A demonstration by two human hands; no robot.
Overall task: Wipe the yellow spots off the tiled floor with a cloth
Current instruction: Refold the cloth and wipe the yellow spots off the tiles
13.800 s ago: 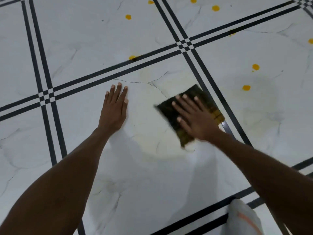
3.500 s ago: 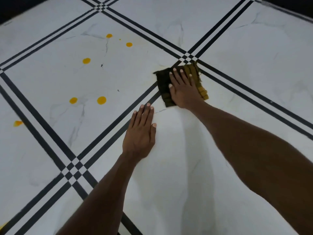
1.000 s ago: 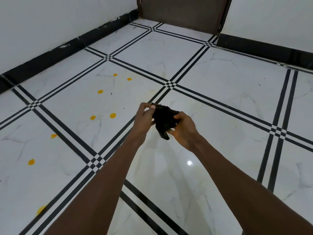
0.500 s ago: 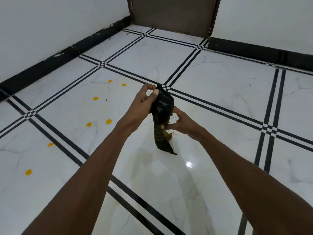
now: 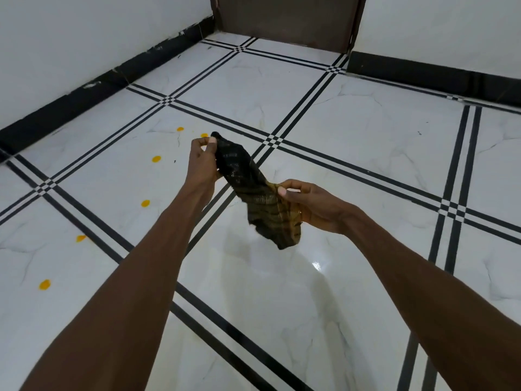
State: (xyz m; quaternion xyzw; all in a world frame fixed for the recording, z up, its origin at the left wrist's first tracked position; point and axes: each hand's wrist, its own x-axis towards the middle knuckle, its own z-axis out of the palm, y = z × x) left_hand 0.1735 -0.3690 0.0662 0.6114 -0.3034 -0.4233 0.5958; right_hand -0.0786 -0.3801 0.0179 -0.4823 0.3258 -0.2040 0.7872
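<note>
Above the white tiled floor [image 5: 352, 142], both hands hold the cloth [image 5: 255, 193] in mid-air, clear of the tiles. Left hand [image 5: 203, 165]: closed, pinching the upper end of the cloth between thumb and fingers. Right hand [image 5: 313, 207]: closed, gripping the lower part, with a loose end hanging below it. Cloth: dark with yellowish stripes, stretched at a slant between the hands. Yellow spots [image 5: 145, 204] lie on the tiles to the left of the arms, well apart from the cloth

No legible text (anywhere visible)
</note>
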